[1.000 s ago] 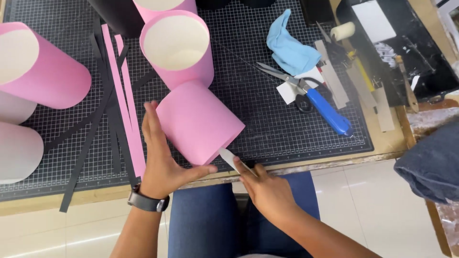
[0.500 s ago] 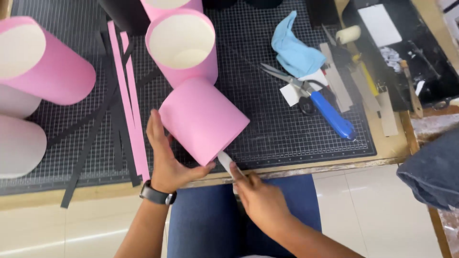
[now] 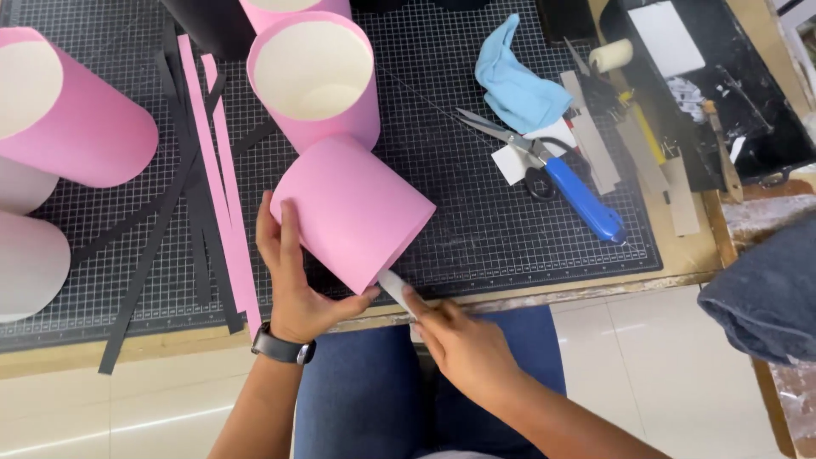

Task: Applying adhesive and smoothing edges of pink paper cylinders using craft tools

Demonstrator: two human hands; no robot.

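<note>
A pink paper-covered cylinder (image 3: 353, 208) lies tilted on the black cutting mat (image 3: 476, 212) near the table's front edge. My left hand (image 3: 293, 276), with a black watch on the wrist, cups its left side and lower rim. My right hand (image 3: 463, 348) grips a small white flat tool (image 3: 393, 289) whose tip touches the cylinder's lower rim. A second pink cylinder (image 3: 314, 76) with a cream inside stands upright just behind it.
Another pink cylinder (image 3: 72, 110) and white cylinders (image 3: 30, 263) lie at the left. Pink and black paper strips (image 3: 212, 187) cross the mat. Scissors with a blue handle (image 3: 578, 191), a blue cloth (image 3: 518, 85), card scraps and a black tray (image 3: 722, 85) sit right. Grey cloth (image 3: 765, 289) lies far right.
The held cylinder has shifted slightly and my right hand has slid the white tool closer under its lower rim. The view has drifted a little.
</note>
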